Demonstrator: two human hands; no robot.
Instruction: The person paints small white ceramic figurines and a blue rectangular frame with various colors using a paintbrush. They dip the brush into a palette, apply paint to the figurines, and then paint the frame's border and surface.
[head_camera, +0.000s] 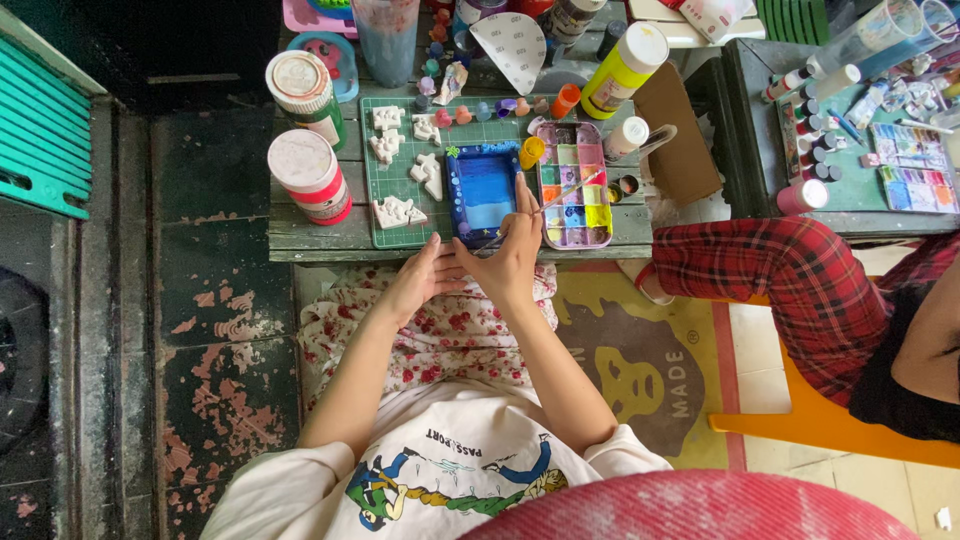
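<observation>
Left hand (418, 283) flat, fingers loosely together, resting at the near edge of the worn wooden table (310, 238) — holding nothing. Right hand (512, 255) pinched shut on a thin paintbrush (560, 196), touching the near corner of the glossy blue rectangular tray (484, 190). Tray lies on a gridded green cutting mat (400, 180) — beside a multi-well paint palette (574, 185); unpainted white plaster shapes (398, 211) lie left.

On the counter (310, 238), a green cutting mat (400, 165) carries several unpainted white clay pieces (398, 212). At nine o'clock of the mat stand two white-capped paint jars (310, 175). At twelve o'clock sits a row of small paint pots (470, 112), with a yellow bottle (622, 70) toward one o'clock. At three o'clock, a seated person in red plaid trousers (780, 275) occupies an orange chair (830, 425).
</observation>
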